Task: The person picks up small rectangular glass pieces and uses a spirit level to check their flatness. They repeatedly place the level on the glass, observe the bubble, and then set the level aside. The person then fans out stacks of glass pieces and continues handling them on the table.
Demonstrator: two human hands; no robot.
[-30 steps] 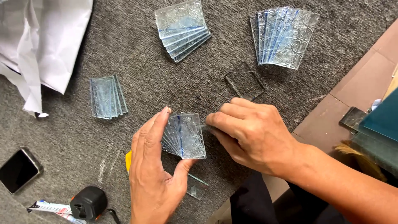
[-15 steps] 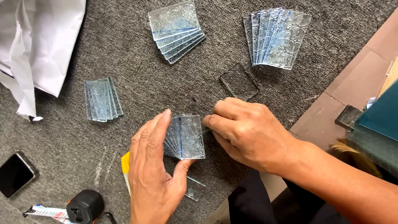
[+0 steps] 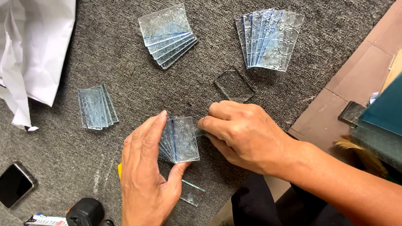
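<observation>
A small fanned stack of patterned clear glass tiles point(image 3: 181, 140) lies on grey carpet point(image 3: 125, 83) at the middle. My left hand point(image 3: 144, 175) cups the stack from the left, thumb under its lower edge. My right hand point(image 3: 245, 136) presses its curled fingers against the stack's right edge. More fanned stacks of the same tiles lie at the top middle point(image 3: 167, 34), top right point(image 3: 270, 38) and left point(image 3: 97, 107). One single clear tile point(image 3: 233, 85) lies above my right hand.
Crumpled white paper point(image 3: 31, 50) covers the top left. A dark phone point(image 3: 16, 185), a black tape measure point(image 3: 86, 212) and a glass shard point(image 3: 191, 192) lie near the bottom. Brown floor tiles point(image 3: 356, 79) and dark glass sheets point(image 3: 383, 121) are at the right.
Both hands stay on the middle stack, squaring it slightly. The view has shifted a little; nothing else has moved.
</observation>
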